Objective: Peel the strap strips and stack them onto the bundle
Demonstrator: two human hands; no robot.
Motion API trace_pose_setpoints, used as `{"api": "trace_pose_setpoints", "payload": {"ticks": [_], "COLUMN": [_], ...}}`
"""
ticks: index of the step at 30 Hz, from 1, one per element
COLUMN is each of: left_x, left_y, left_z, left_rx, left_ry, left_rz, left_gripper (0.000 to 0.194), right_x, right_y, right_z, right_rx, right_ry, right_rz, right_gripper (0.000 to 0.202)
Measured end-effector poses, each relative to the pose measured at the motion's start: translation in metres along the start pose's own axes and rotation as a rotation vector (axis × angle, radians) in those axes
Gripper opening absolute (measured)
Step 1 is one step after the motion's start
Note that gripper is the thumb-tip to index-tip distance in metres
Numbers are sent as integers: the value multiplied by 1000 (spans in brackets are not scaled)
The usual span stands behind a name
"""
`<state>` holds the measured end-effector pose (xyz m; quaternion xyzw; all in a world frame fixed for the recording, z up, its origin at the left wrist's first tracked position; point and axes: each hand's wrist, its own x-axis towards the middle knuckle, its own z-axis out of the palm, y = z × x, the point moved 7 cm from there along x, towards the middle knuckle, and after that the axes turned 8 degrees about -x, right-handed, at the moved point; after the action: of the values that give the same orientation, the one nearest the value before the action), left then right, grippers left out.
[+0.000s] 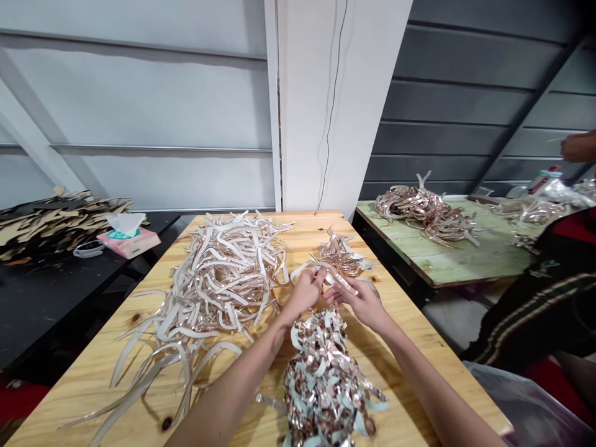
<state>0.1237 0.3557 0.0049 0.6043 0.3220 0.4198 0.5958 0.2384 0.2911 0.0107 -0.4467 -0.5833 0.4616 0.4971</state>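
Between my two hands is a shiny rose-gold and white strip (342, 282), above the wooden table. My left hand (310, 287) pinches the strip near its left part. My right hand (356, 298) holds its right part, with the fingers closed round it. Just below the hands lies a pile of short, curled metallic pieces (321, 379). Behind them sits a small bundle of rose-gold strips (342, 253). A large tangled heap of long white and rose-gold strips (223, 273) covers the table's left half.
The wooden table (395, 379) fills the middle. A dark table (41, 304) at left bears a pink tissue box (129, 241) and flat scraps (56, 223). At right, a green table (400, 239) holds more strips; a person (540, 304) is beside it.
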Motion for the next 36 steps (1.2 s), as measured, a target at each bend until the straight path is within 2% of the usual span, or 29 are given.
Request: {"api": "trace_pose_setpoints", "payload": {"ticks": [5,9,17,24,30,36], "left_x": [4,6,-4,-4,-2,-4], "left_y": [0,3,28,28,23,22], "left_z": [-4,-3,3,1,-1,0], "left_rx": [108,111,196,198,181,144], "left_ry": [38,30,-43,-52,22,56], "left_rz": [71,103,305,310,278,236], "left_gripper": [29,23,27,29,26,27], "right_x": [-2,-2,-2,0,-3,-3], "right_y": [-1,-1,5,7,-6,-8], "right_z": [3,3,1,-2,2,2], "right_rx": [7,7,17,-77,-115,-102], "right_ry": [-32,-40,-60,-13,-20,-5], "right_rz": [-8,9,25,8,-25,-17], "right_gripper": [36,38,41,40,42,47]}}
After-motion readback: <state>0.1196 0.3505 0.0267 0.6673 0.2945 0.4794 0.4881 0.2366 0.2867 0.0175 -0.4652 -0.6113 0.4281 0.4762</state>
